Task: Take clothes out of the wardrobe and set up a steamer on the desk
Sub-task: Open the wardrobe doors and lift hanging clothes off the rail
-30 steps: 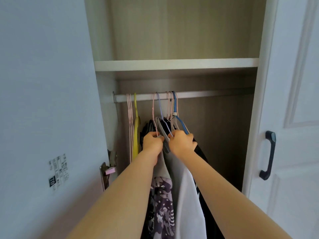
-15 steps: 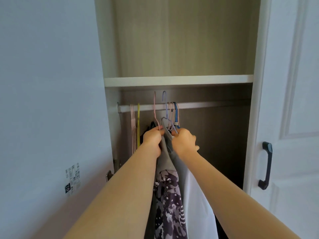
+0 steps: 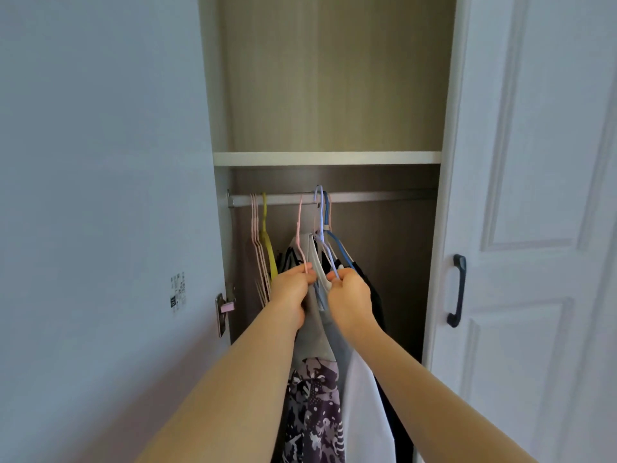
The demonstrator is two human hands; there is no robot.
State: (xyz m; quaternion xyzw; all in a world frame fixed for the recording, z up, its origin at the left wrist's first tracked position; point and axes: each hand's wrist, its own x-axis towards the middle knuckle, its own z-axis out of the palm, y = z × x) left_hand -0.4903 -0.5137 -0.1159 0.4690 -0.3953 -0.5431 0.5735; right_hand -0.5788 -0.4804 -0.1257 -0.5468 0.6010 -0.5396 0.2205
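- Fingers of the left hand (image 3: 293, 285) are clenching around the wire of the pink hanger (image 3: 298, 225). Fingers of the right hand (image 3: 350, 292) are pinching the pale blue hanger (image 3: 321, 222) at its shoulder.
- Clothes are hanging inside the wardrobe (image 3: 327, 95) below the rail (image 3: 384, 197): grey garment (image 3: 312, 332), patterned garment (image 3: 315, 412), white garment (image 3: 364, 412). Steamer and bench are not showing.
- Step in hand, as judged: unhooking 2 hangers.
- Doing it well means lifting each hook straight up until it is clearing the rail, then drawing it toward the body.
- The dark blue hanger (image 3: 340, 250) is crowding just beside them, risking a snag.
- Holding both hangers level should be preventing slip-off.
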